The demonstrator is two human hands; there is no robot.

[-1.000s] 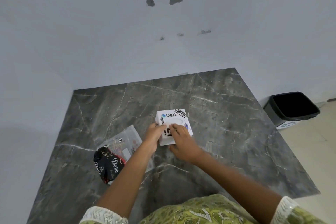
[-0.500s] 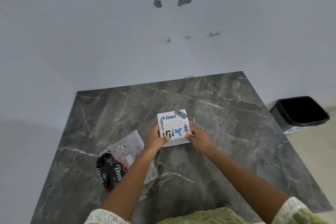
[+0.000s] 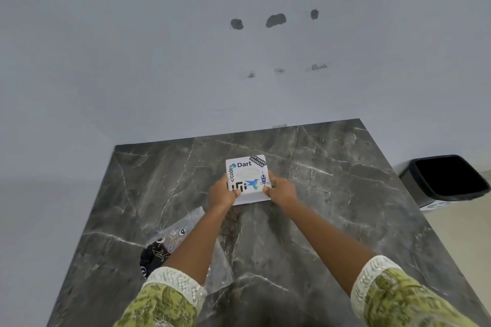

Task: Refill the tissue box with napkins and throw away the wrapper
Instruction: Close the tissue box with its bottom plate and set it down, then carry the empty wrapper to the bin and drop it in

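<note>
A white square tissue box (image 3: pixel 248 175) with stickers on its lid sits on the dark marble table (image 3: pixel 332 194). White napkin shows through the oval slot in the lid. My left hand (image 3: pixel 221 192) grips the box's near left side and my right hand (image 3: pixel 281 190) grips its near right side. A clear plastic wrapper (image 3: pixel 170 244) with a black printed part lies on the table to the near left, partly hidden under my left forearm.
A black waste bin (image 3: pixel 449 180) stands on the floor beyond the table's right edge. A grey wall with several chipped spots rises behind the table's far edge.
My right hand came off the lid and went to the box's right side. Both hands now hold the box, which sits a little farther from me; the view tilted.
</note>
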